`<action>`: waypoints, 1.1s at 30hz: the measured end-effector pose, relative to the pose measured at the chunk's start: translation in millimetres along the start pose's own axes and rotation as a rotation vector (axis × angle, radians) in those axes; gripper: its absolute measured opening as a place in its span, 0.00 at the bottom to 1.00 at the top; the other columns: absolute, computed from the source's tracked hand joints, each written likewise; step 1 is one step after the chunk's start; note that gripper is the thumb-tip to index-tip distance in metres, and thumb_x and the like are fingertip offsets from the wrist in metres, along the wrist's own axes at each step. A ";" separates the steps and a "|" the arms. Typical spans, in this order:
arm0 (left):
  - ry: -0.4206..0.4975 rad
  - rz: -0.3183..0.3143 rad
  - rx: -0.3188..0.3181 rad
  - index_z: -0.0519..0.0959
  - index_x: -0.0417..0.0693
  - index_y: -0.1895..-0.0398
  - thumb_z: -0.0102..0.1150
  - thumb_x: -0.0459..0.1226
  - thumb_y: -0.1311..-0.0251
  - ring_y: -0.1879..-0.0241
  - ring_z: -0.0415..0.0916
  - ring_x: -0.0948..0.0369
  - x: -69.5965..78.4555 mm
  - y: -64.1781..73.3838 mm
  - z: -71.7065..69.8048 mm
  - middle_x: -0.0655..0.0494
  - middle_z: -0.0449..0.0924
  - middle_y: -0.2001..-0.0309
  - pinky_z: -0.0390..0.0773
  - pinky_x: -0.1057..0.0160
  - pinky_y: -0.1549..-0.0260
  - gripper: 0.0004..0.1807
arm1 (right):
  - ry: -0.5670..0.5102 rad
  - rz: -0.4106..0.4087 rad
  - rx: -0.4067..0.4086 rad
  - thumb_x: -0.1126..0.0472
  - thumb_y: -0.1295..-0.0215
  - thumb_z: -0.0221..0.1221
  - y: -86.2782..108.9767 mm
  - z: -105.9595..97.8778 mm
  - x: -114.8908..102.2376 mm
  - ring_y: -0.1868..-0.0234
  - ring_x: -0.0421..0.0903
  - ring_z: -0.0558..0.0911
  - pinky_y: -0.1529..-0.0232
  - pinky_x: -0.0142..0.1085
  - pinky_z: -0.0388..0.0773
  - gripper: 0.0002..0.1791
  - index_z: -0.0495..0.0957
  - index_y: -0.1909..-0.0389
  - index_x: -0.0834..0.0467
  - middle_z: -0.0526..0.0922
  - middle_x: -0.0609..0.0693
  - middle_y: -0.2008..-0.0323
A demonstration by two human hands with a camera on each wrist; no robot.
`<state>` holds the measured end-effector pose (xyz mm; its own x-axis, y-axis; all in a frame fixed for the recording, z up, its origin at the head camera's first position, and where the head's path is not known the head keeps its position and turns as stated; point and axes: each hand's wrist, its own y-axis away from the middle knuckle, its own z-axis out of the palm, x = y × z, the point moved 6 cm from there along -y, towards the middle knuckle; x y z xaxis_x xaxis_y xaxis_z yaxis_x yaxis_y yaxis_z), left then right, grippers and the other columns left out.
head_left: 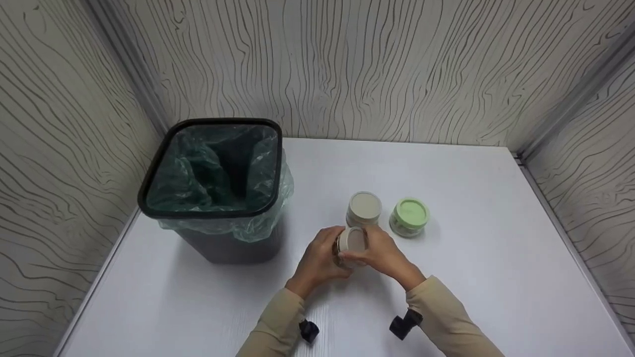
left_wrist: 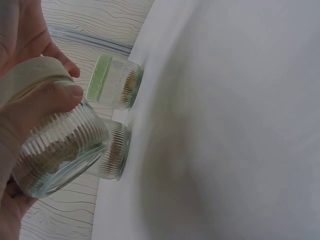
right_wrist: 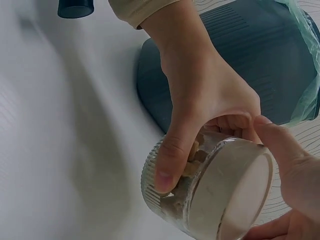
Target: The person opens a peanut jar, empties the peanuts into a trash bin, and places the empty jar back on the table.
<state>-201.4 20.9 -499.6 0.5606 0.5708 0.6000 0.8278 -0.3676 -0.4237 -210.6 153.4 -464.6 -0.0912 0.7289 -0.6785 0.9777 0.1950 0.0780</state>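
Note:
Both hands hold a ribbed glass jar [left_wrist: 65, 145] with a cream lid [right_wrist: 235, 187], tilted above the table; brown pieces show inside. My left hand [head_left: 320, 255] wraps the glass body, its thumb lying along the side in the right wrist view. At the lid, my right hand [head_left: 387, 250] grips the rim between thumb and fingers. Just behind the hands stands a second jar [head_left: 364, 206] with a pale grey-beige lid, upright. To its right is a smaller jar [head_left: 409, 217] with a light green lid, also holding brownish contents.
A dark square bin [head_left: 243, 250] lined with a translucent green bag [head_left: 263, 223] stands on the table to the left. The white table [head_left: 461, 198] is bounded by wood-grain patterned walls [head_left: 317, 69] at the back and sides.

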 end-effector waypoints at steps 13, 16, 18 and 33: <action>0.003 0.010 0.017 0.70 0.40 0.39 0.80 0.41 0.69 0.45 0.76 0.56 -1.5 0.0 -0.7 0.50 0.78 0.45 0.79 0.60 0.42 0.47 | 0.052 -0.112 -0.023 0.53 0.56 0.75 -1.4 1.6 -3.3 0.44 0.59 0.77 0.43 0.55 0.76 0.41 0.69 0.43 0.67 0.77 0.64 0.45; 0.010 0.006 0.023 0.70 0.41 0.40 0.79 0.42 0.67 0.45 0.76 0.56 -2.7 0.4 -0.9 0.49 0.78 0.46 0.80 0.59 0.43 0.45 | 0.076 -0.161 -0.040 0.55 0.58 0.75 -1.0 0.5 -4.7 0.43 0.61 0.76 0.44 0.56 0.76 0.43 0.68 0.42 0.67 0.75 0.66 0.44; 0.010 0.000 0.020 0.70 0.41 0.40 0.78 0.42 0.67 0.45 0.76 0.56 -3.7 0.6 -0.7 0.49 0.77 0.45 0.80 0.59 0.43 0.45 | 0.090 -0.196 -0.053 0.56 0.59 0.76 -0.7 -0.4 -5.8 0.42 0.63 0.76 0.44 0.58 0.77 0.43 0.68 0.41 0.66 0.74 0.67 0.43; 0.105 -0.074 0.016 0.70 0.40 0.39 0.79 0.44 0.66 0.43 0.76 0.54 -13.1 1.9 0.5 0.48 0.77 0.44 0.79 0.57 0.41 0.46 | 0.061 -0.321 -0.075 0.66 0.65 0.75 2.1 -9.4 -8.0 0.39 0.64 0.73 0.43 0.59 0.77 0.46 0.67 0.39 0.61 0.71 0.66 0.42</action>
<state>-207.1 13.1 -508.7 0.4976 0.5153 0.6978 0.8672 -0.3151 -0.3857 -209.6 154.0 -452.1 -0.4056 0.6602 -0.6322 0.8809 0.4670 -0.0774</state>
